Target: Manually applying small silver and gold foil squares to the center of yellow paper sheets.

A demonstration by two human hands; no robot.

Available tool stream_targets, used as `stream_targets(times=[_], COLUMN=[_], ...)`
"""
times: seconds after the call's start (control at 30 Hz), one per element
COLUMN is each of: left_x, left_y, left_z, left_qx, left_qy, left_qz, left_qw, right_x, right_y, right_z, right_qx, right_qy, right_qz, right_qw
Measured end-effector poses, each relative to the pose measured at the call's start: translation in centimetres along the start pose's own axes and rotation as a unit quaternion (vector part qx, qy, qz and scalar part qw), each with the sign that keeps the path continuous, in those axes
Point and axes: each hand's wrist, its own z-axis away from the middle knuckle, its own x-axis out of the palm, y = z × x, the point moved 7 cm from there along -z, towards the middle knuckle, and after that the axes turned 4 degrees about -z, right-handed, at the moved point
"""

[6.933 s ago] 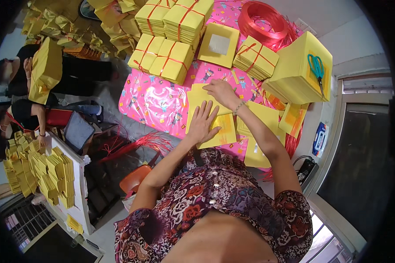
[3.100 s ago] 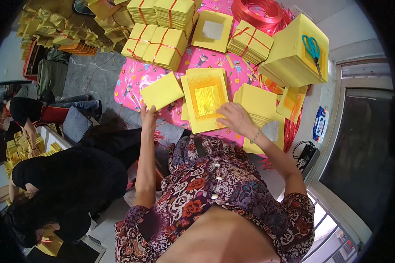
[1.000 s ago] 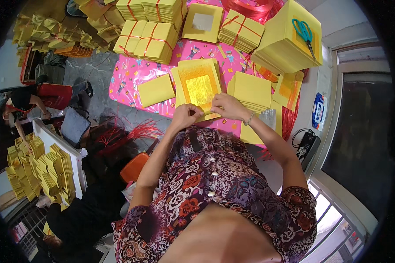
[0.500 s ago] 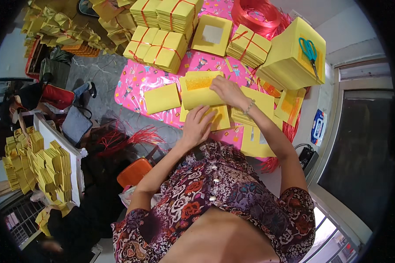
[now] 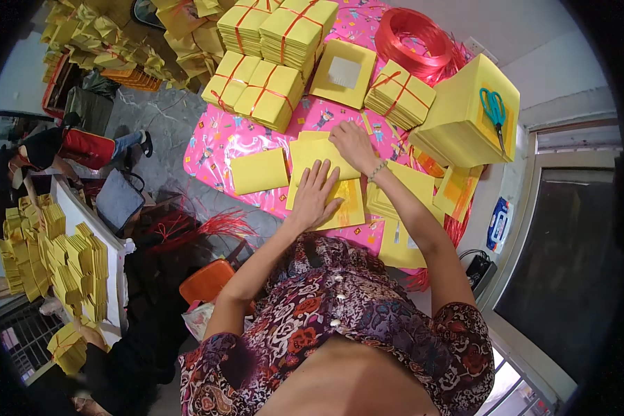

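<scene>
A yellow paper sheet [image 5: 306, 152] lies under both my hands on a pink patterned tablecloth [image 5: 215, 149]. My left hand [image 5: 315, 194] rests flat on its lower part, fingers spread. Bent slightly, the fingers of my right hand [image 5: 354, 148] lie on the sheet's upper right part and grasp nothing visible. Below the sheet, a yellow paper with an orange-gold patch [image 5: 351, 199] sticks out. To the left is a plain yellow rectangle of paper [image 5: 258, 172]. A pile of yellow papers [image 5: 410, 182] sits right of my hands.
Bundles tied with red ribbon [image 5: 274, 90] stand at the back. A tall yellow stack [image 5: 457, 111] at right carries teal scissors [image 5: 494, 109]. Behind lies a red ribbon coil [image 5: 412, 38]. At left, another person's hand [image 5: 93, 336] is by a yellow bundle [image 5: 69, 349].
The sheet's raised, curved part now lies flatter and hides the orange patch near its top edge. My right hand has let go of its edge; my left hand has flattened onto the sheet.
</scene>
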Motion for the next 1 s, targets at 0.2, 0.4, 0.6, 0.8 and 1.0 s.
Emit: stream_targets(times=[0.2,0.4,0.6,0.8,1.0], left_x=[0.3,0.5,0.7,1.0,1.6], left_y=[-0.4,-0.6,-0.6,-0.9,-1.3], left_z=[-0.3,-0.5,-0.6,-0.6,-0.5], left_qx=[0.001,0.001,0.002,0.001,0.004], left_qy=[-0.011,-0.01,-0.015,-0.022,-0.022], left_qz=[0.002,-0.014,-0.013,-0.012,-0.006], left_qw=[1.0,1.0,1.0,1.0,1.0], right_x=[0.0,0.9,1.4,1.7,2.0], right_y=[-0.7,-0.6,-0.1,-0.1,-0.1], right_z=[-0.1,-0.1,-0.2,-0.4,-0.4], right_qx=[-0.023,-0.009,-0.018,0.002,0.006], right_qy=[0.008,-0.039,-0.027,-0.047,-0.051], right_qz=[-0.011,-0.063,-0.071,-0.067,-0.069], right_qw=[1.0,0.997,0.997,0.997,0.996])
